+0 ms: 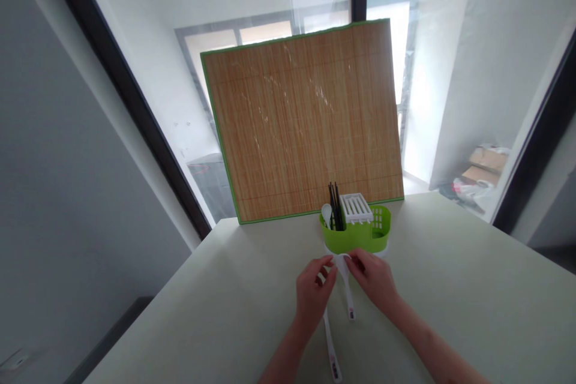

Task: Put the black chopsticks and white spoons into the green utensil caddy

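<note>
Right hand (366, 276) pinches one of two long-handled white spoons (344, 270); left hand (315, 288) half-curled beside it, near the slotted green plastic caddy (355, 240).

Left hand (314, 289) angles toward one o'clock, right hand (374, 277) toward eleven; fingers curl, fingertips near each other.

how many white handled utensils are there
3: small spoon in the green holder, upper utensil touched by the right hand, lower utensil on the table, its head hidden by the left hand. More may be hidden.
</note>
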A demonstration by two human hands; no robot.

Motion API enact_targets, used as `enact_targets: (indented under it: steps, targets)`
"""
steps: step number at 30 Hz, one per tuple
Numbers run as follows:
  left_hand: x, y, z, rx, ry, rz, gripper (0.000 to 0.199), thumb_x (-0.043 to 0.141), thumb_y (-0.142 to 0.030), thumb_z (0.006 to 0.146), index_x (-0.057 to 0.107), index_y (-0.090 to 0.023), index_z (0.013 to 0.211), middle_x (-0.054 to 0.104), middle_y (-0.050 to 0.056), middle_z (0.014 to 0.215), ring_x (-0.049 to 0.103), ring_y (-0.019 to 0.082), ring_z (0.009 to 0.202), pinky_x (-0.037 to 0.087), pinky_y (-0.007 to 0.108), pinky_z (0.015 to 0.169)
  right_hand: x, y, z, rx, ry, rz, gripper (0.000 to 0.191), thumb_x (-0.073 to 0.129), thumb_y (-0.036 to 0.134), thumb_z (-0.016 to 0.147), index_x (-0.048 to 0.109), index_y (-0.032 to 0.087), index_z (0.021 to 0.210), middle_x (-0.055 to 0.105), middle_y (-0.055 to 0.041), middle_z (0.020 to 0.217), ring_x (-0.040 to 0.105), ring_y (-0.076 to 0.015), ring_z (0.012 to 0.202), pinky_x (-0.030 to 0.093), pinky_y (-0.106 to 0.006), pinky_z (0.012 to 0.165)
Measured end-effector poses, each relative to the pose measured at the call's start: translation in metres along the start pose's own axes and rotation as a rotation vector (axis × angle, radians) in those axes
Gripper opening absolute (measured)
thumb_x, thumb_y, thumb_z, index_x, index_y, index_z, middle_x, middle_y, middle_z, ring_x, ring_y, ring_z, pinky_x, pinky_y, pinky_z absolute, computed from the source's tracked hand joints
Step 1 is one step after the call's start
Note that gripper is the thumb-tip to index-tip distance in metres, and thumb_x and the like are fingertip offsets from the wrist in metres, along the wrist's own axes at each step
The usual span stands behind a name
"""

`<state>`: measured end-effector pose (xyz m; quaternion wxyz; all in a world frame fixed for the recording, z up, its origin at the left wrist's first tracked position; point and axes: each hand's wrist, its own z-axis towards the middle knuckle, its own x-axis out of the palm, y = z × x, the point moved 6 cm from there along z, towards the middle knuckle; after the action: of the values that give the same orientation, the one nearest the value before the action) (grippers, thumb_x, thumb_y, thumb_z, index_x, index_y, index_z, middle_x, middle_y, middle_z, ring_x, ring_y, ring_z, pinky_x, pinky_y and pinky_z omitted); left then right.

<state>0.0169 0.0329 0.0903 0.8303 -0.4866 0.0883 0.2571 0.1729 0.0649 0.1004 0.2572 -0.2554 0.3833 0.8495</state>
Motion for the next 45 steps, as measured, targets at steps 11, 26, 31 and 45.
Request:
enact_targets:
  steps: [11,26,31,45]
  targets:
    - [0.003,-0.03,-0.005,0.171,-0.001,0.162,0.011,0.051,-0.023,0.084,0.062,-0.02,0.086,0.063,0.0,0.076,0.057,0.008,0.064,0.049,0.018,0.061,0.007,0.005,-0.034,-0.16,-0.078,0.115,0.019,0.048,0.03,0.089,0.054,0.019,0.103,0.059,0.0012,0.072,0.054,-0.0109,0.062,0.04,-0.022,0.06]
    - [-0.033,-0.052,0.148,0.235,-0.336,0.125,0.021,0.054,-0.034,0.082,0.065,-0.017,0.087,0.067,0.003,0.076,0.061,0.011,0.067,0.048,0.02,0.062,0.037,-0.028,-0.056,0.004,0.004,0.071,0.016,0.043,0.028,0.089,0.056,0.022,0.095,0.059,0.0029,0.065,0.055,-0.012,0.056,0.038,-0.022,0.057]
    - [0.0,-0.013,0.166,0.071,-0.175,0.39,0.021,0.05,-0.031,0.085,0.065,-0.018,0.09,0.068,0.002,0.085,0.061,0.011,0.075,0.044,0.021,0.071,0.037,-0.028,-0.055,0.0,0.013,0.046,0.016,0.043,0.027,0.088,0.057,0.022,0.092,0.06,0.0022,0.065,0.056,-0.0128,0.058,0.038,-0.023,0.058]
    - [0.023,0.032,0.158,-0.078,-0.104,0.58,0.012,0.058,-0.027,0.078,0.062,-0.021,0.089,0.065,0.002,0.09,0.058,0.017,0.089,0.039,0.025,0.071,0.042,-0.028,-0.053,0.011,0.061,0.025,0.017,0.041,0.025,0.088,0.057,0.022,0.092,0.061,0.0019,0.067,0.058,-0.0132,0.061,0.037,-0.023,0.059]
